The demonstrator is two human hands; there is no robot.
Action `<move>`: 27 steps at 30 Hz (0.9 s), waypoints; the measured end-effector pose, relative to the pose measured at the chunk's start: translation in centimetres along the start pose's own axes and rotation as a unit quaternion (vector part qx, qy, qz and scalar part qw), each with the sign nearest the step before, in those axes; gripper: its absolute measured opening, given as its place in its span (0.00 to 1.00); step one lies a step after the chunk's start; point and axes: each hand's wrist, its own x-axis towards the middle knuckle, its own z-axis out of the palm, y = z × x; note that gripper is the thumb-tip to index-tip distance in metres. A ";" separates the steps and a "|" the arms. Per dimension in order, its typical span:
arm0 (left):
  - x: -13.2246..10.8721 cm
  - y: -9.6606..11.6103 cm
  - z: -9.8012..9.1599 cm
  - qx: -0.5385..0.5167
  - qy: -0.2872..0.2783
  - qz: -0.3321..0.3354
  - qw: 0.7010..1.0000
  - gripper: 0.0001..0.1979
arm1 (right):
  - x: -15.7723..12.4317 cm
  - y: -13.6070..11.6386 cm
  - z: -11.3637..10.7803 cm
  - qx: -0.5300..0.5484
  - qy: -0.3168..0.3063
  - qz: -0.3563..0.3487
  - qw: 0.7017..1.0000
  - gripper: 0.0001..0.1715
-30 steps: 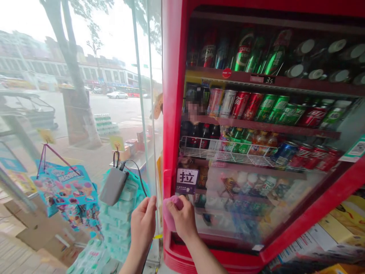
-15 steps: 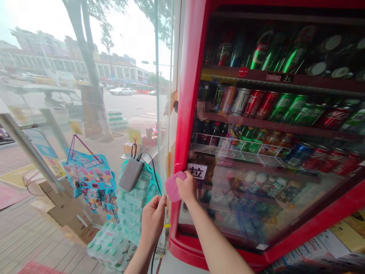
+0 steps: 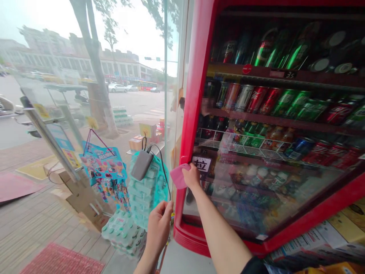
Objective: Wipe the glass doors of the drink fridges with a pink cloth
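Note:
My right hand (image 3: 191, 177) grips a pink cloth (image 3: 178, 177) and presses it to the red frame of a drinks fridge (image 3: 190, 125), at the left edge of its glass door. A white and purple pull sign (image 3: 202, 163) sits just above that hand. Lower and to the left, my left hand (image 3: 160, 222) is closed, thumb and finger pinching a black cable (image 3: 163, 160). The cable runs up to a grey box-shaped device (image 3: 142, 165), lying on a tall stack of wrapped bottles (image 3: 142, 201). What lies inside the left palm is hidden.
Cans and bottles (image 3: 258, 99) fill the fridge shelves behind glass. A glass pane edge (image 3: 165, 57) stands left of the fridge. Farther left are hanging blue packets (image 3: 105, 167), a bottle pack (image 3: 122, 230), cardboard boxes (image 3: 74, 190) and a metal post (image 3: 51, 137). Cartons (image 3: 310, 243) lie lower right.
The view has shifted, so the scene sits farther right in the picture. The cloth, still in my right hand at the fridge's edge, now looks more folded. My left hand keeps hold of the cable.

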 end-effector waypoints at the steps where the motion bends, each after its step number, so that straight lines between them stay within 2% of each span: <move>1: -0.4 -0.1 -0.1 -0.001 -0.003 -0.001 1.000 0.31 | 0.0 0.1 0.0 0.003 0.000 0.001 1.000 0.06; 7: -1.3 -0.4 -0.5 -0.005 -0.002 0.009 1.000 0.33 | -0.2 0.5 0.0 0.026 0.005 -0.003 1.000 0.05; 10: -0.8 -0.4 -0.2 -0.005 0.012 0.029 0.999 0.33 | -0.8 0.4 -0.2 0.038 0.003 -0.013 0.999 0.06; 13: 0.1 -0.8 0.3 0.002 0.039 0.056 0.998 0.29 | -2.6 0.3 -0.7 0.051 -0.004 -0.030 0.998 0.07; 16: 1.0 -1.7 0.9 0.016 0.080 0.090 0.993 0.24 | -5.9 0.4 -1.5 0.063 -0.012 -0.049 0.997 0.07; 20: 0.6 -3.2 1.6 0.077 0.120 0.184 0.972 0.28 | -11.4 0.9 -3.5 0.075 -0.030 -0.078 0.994 0.07; 24: -2.4 -4.1 1.5 0.128 0.081 0.263 0.953 0.25 | -17.0 2.5 -5.5 0.082 -0.036 -0.135 0.987 0.15; 27: -5.7 -4.3 1.0 0.143 0.062 0.297 0.942 0.24 | -20.9 4.8 -6.4 0.059 0.003 -0.192 0.980 0.17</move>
